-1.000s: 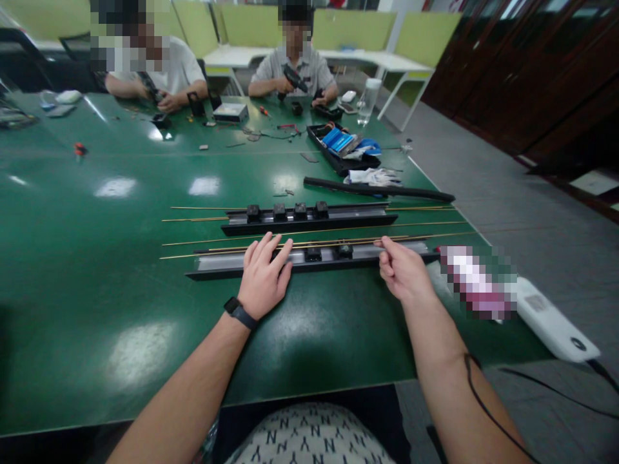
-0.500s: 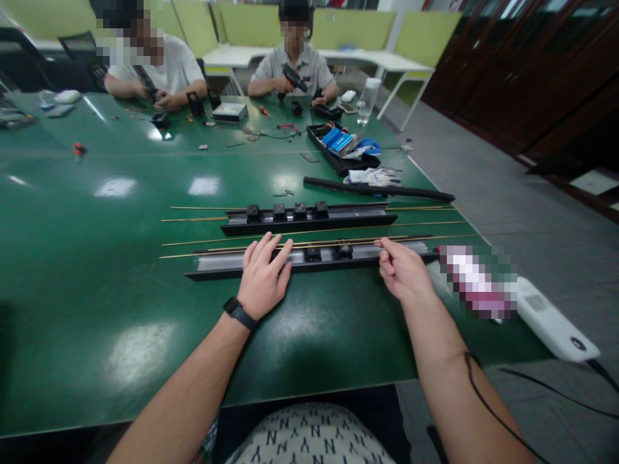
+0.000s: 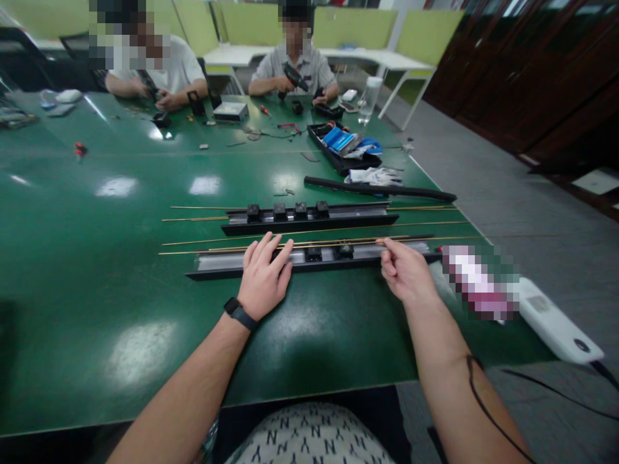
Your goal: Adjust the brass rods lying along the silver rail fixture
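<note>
From my end, a black cable (image 3: 483,410) lay nearest, draped along the right forearm; I judged that a sharp pull back might snag it and jerk that arm. Beyond it, the right hand (image 3: 405,269) had thumb and index finger pinched on a thin brass rod (image 3: 333,244), which ran along the near channel (image 3: 220,261). The left hand (image 3: 265,277) rested palm down over that channel, fingers loosely spread; I couldn't tell whether its fingertips pressed anything. Two black blocks (image 3: 314,254) showed between the hands, and a sideways knock could have shifted them. So slim a rod might have bowed if pushed from one end. Farther off lay the far channel (image 3: 309,227), a black tube (image 3: 420,193) and white gloves (image 3: 374,176); across the table, a co-worker gripped a drill (image 3: 296,77).
</note>
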{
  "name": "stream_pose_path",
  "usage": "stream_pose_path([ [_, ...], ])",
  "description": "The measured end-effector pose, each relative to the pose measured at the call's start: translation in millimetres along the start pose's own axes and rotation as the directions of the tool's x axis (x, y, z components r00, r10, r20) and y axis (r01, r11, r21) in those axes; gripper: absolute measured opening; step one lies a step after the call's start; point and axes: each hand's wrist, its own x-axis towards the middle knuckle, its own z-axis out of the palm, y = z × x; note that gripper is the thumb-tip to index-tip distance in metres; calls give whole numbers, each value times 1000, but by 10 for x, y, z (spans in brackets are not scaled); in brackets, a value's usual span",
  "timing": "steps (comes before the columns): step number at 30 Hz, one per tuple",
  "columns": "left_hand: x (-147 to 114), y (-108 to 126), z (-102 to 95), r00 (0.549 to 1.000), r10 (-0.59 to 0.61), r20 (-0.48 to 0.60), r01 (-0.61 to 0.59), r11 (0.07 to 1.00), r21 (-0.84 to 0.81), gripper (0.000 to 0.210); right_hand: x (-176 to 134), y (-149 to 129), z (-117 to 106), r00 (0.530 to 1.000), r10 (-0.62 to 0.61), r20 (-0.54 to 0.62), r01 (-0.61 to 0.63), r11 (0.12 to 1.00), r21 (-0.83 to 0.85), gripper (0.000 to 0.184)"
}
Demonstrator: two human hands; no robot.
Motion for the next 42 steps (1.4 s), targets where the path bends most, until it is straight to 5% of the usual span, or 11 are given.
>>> stream_pose_path([
  [42, 12, 13, -18, 1000, -19, 16, 19, 999, -26, 50, 7, -18, -8, 998, -27, -63, 24, 998, -55, 24],
])
